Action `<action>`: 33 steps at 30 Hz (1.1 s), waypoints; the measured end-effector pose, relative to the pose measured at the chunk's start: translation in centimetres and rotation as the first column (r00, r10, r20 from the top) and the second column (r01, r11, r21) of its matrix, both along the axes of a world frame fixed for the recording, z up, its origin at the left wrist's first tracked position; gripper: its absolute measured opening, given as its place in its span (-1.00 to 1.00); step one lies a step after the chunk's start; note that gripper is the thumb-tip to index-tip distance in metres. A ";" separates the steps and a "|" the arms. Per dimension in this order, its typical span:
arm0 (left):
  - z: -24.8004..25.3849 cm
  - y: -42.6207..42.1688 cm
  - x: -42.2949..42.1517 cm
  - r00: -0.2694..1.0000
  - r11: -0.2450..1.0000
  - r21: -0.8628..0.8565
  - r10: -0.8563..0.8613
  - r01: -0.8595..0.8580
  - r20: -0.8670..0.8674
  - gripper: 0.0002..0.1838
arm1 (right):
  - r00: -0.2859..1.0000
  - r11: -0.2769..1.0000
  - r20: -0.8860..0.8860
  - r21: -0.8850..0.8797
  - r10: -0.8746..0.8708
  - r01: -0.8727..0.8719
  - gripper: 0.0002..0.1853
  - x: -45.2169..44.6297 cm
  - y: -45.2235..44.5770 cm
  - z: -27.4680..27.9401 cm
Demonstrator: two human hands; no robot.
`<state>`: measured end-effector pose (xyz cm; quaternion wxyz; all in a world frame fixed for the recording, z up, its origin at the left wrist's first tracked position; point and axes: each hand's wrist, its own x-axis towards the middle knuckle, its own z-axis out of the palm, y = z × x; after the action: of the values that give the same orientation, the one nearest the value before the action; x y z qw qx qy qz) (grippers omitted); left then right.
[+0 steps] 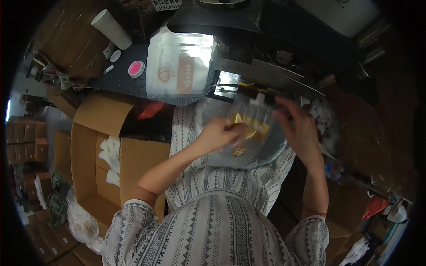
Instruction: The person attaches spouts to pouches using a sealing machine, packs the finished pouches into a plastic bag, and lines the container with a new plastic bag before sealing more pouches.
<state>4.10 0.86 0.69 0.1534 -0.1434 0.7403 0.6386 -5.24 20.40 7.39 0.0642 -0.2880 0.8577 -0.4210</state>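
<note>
My left hand [223, 134] is closed on a clear plastic spout pouch [253, 126] with gold print, its thumb and fingers gripping the left side. The pouch's white spout [258, 99] points up toward the machine. To the right of the spout, my right hand [298, 126] is raised with thumb and fingers apart, slightly blurred, and nothing visible between them. More clear plastic, some with a gold mark [238, 152], lies under the pouch on my lap; whether it is another pouch or a bag, I cannot tell.
A dark machine [275, 66] stands directly in front. A stack of packed printed pouches [177, 71] lies on the left table beside a pink-topped round tin [136, 68] and a white cylinder [111, 29]. An open cardboard box [91, 168] holding white items [111, 153] stands at left.
</note>
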 end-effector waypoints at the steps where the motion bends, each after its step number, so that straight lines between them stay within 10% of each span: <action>1: -0.2 0.0 -1.1 1.000 1.000 0.001 0.001 -0.001 0.000 -0.71 | 1.000 1.000 0.000 0.001 0.001 -0.001 -0.74 -0.1 0.7 -0.1; 4: -0.5 0.1 -3.4 0.986 0.929 0.330 0.160 -0.166 0.046 -0.70 | 0.981 0.973 -0.185 0.210 -0.053 0.092 -0.76 -0.8 2.9 -0.9; 8: -0.5 0.0 -3.2 0.976 0.912 0.349 0.194 -0.217 0.101 -0.65 | 0.946 0.862 -0.250 0.412 -0.204 0.295 -0.82 -4.4 3.7 -4.2; 10: -0.5 -2.3 -2.6 0.906 0.942 0.057 0.333 -0.330 -0.261 -0.56 | 0.936 0.809 -0.323 0.507 -0.142 0.298 -0.83 -5.9 4.6 -6.2; 11: -0.5 -4.5 -2.6 0.808 0.818 -0.353 0.210 -0.454 -0.551 -0.52 | 0.938 0.778 -0.329 0.560 -0.107 0.285 -0.83 -6.4 5.2 -7.1; 12: -0.8 -6.7 -2.1 0.694 0.495 -0.619 -0.044 -0.609 -0.718 -0.45 | 0.941 0.742 -0.331 0.614 -0.067 0.269 -0.83 -6.6 5.5 -7.5; 13: -3.0 -8.2 -1.1 0.863 0.218 -0.858 -0.103 -0.466 -0.495 -0.29 | 0.942 0.743 -0.330 0.614 -0.065 0.266 -0.83 -6.4 5.3 -7.2; 16: -4.9 -8.4 1.8 0.890 0.226 -0.917 -0.251 -0.328 -0.380 -0.25 | 0.922 0.780 -0.365 0.536 -0.131 0.322 -0.85 -5.6 4.7 -5.7; 25: -1.2 -7.4 3.8 0.827 0.467 -0.722 0.037 -0.511 -0.561 -0.87 | 0.922 0.907 -0.186 0.193 -0.340 0.374 -0.80 -2.0 6.3 -3.1; 28: -0.6 -6.4 3.5 0.795 0.458 -0.702 0.018 -0.546 -0.606 -0.91 | 0.944 0.939 -0.306 0.272 -0.122 0.210 -0.89 -2.7 7.1 -4.4; 33: 0.1 -5.5 3.6 0.790 0.459 -0.709 -0.024 -0.535 -0.612 -0.90 | 0.961 0.894 0.154 0.423 -0.228 0.144 -0.85 -3.2 8.7 -2.4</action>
<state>7.66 -4.67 0.83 -0.2577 -0.1287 0.9337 0.2128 -8.43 29.11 4.95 0.1678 -0.1407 0.9394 -0.2636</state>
